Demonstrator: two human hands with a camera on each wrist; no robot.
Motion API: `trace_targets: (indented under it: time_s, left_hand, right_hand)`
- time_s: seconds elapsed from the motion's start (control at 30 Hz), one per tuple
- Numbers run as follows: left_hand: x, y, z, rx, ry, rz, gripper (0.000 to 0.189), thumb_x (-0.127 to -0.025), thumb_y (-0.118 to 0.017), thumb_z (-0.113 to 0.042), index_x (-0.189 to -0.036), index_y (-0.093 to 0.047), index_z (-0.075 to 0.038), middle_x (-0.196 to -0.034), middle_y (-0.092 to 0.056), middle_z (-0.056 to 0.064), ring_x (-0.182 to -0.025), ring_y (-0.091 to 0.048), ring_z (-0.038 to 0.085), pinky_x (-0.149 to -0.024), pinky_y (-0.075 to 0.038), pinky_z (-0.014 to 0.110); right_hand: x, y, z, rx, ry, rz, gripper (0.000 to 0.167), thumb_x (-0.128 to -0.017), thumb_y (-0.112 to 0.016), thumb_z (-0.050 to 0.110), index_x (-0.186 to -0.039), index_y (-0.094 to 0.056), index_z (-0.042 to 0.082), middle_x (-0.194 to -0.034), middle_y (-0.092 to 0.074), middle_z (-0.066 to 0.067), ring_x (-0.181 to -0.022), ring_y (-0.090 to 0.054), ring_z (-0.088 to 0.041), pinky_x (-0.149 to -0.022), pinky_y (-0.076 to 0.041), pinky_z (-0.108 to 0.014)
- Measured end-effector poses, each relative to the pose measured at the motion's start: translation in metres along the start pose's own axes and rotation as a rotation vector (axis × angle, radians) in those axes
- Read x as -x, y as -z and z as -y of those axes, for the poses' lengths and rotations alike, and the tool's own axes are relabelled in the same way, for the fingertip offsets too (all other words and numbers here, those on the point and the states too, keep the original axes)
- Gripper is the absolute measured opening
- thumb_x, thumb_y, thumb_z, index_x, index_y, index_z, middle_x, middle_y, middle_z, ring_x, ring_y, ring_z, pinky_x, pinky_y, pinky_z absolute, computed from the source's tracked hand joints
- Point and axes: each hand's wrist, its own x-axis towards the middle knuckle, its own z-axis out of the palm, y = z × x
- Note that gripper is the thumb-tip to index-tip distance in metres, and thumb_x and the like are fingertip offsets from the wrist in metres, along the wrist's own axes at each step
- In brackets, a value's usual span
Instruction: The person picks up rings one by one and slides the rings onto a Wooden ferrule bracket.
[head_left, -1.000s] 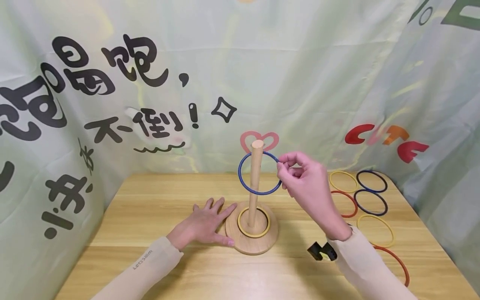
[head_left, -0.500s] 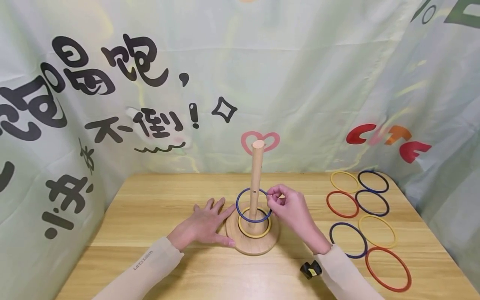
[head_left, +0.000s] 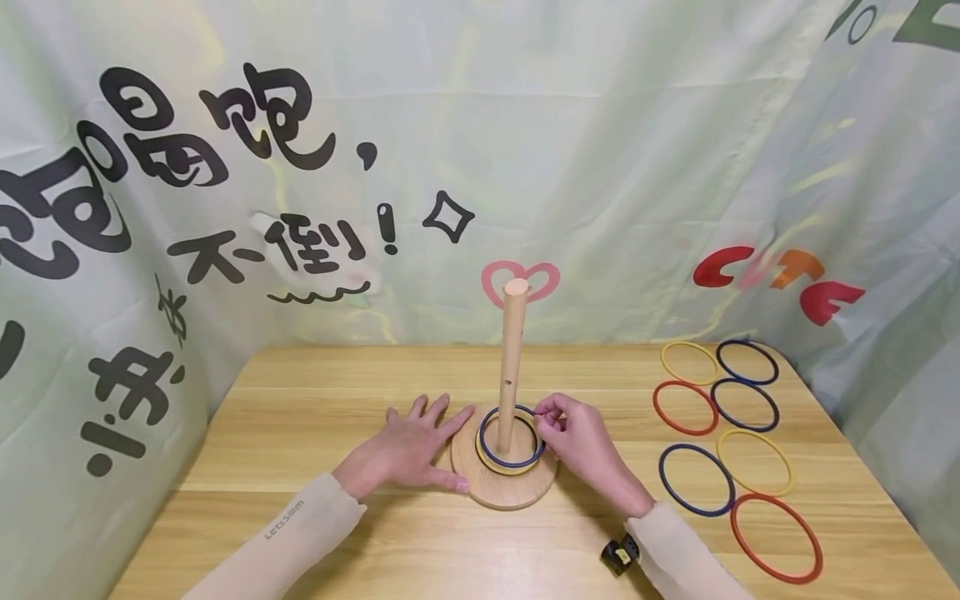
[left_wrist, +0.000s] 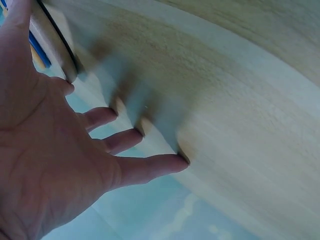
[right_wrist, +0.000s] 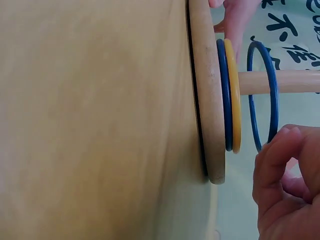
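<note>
A wooden post (head_left: 513,358) rises from a round wooden base (head_left: 513,493) in the middle of the table. My right hand (head_left: 585,442) pinches the right edge of a blue ring (right_wrist: 274,95) between thumb and fingers; the ring circles the post low down. Beneath it, with a gap between, a yellow ring (right_wrist: 234,100) lies on another blue ring (right_wrist: 223,90) against the base. Left of the base, my left hand (head_left: 408,450) has its fingers spread, with thumb and forefinger at the base's edge. In the left wrist view, the fingertips (left_wrist: 183,161) reach the tabletop.
On the right side of the table (head_left: 315,392) lie several loose rings, among them a red ring (head_left: 797,579), a blue ring (head_left: 697,447) and a yellow ring (head_left: 688,343). A printed curtain (head_left: 600,167) hangs behind and at both sides. A small black device (head_left: 618,555) is at the right wrist.
My right hand has come down along the post with the blue ring, from near the top to just above the yellow ring. The left hand has stayed in place.
</note>
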Motion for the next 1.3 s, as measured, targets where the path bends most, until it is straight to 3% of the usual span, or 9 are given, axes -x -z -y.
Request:
trace_targets:
  time_s: [0.33,0.6,0.87,1.03,1.17,1.3]
  left_hand:
    - [-0.001,0.002,0.002,-0.032,-0.007,-0.001,0.118,-0.085,-0.064,-0.091,-0.177,-0.02,-0.031,-0.177,-0.023,0.023,-0.155,-0.028,0.058,-0.101,-0.034,0.089]
    - [0.0,0.003,0.001,-0.045,0.002,-0.002,0.117,-0.085,-0.064,-0.09,-0.177,-0.021,-0.031,-0.176,-0.023,0.023,-0.155,-0.029,0.057,-0.1,-0.035,0.089]
    - [-0.001,0.001,-0.001,-0.028,-0.007,-0.015,0.117,-0.085,-0.064,-0.09,-0.177,-0.022,-0.03,-0.176,-0.024,0.023,-0.155,-0.029,0.058,-0.1,-0.034,0.089]
    - [0.0,0.002,-0.002,-0.027,-0.008,-0.017,0.117,-0.086,-0.065,-0.089,-0.177,-0.022,-0.029,-0.176,-0.025,0.024,-0.154,-0.029,0.059,-0.1,-0.034,0.09]
    - [0.001,0.003,-0.003,-0.026,-0.01,-0.017,0.117,-0.086,-0.066,-0.088,-0.177,-0.023,-0.028,-0.175,-0.025,0.025,-0.154,-0.029,0.059,-0.1,-0.034,0.09]
    - [0.002,0.002,-0.004,-0.036,-0.015,-0.019,0.117,-0.086,-0.065,-0.088,-0.177,-0.023,-0.027,-0.175,-0.026,0.025,-0.153,-0.031,0.059,-0.099,-0.036,0.09]
  right_hand:
    - [-0.005,-0.002,0.0,0.017,-0.045,0.066,0.008,-0.095,-0.069,-0.005,-0.097,-0.072,0.001,-0.073,-0.061,-0.001,-0.053,-0.06,-0.015,-0.048,-0.051,-0.026]
    - [-0.006,0.013,-0.001,0.053,-0.026,0.029,0.004,-0.102,-0.07,0.003,-0.098,-0.072,0.001,-0.077,-0.064,-0.002,-0.058,-0.062,-0.015,-0.051,-0.05,-0.025]
    - [-0.021,0.067,-0.01,0.095,-0.045,-0.117,0.012,-0.105,-0.073,0.013,-0.11,-0.074,0.002,-0.09,-0.07,-0.009,-0.068,-0.067,-0.023,-0.055,-0.051,-0.027]
    - [-0.033,0.108,-0.028,0.153,-0.119,-0.223,0.029,-0.107,-0.066,0.018,-0.126,-0.073,-0.002,-0.114,-0.073,-0.019,-0.086,-0.074,-0.035,-0.062,-0.054,-0.028]
    - [-0.041,0.135,-0.043,0.183,-0.196,-0.241,0.04,-0.108,-0.063,0.021,-0.137,-0.069,-0.005,-0.125,-0.072,-0.025,-0.093,-0.075,-0.039,-0.064,-0.054,-0.027]
    - [-0.046,0.154,-0.057,0.232,-0.248,-0.231,0.047,-0.108,-0.062,0.022,-0.141,-0.064,-0.012,-0.126,-0.071,-0.031,-0.1,-0.074,-0.041,-0.072,-0.057,-0.03]
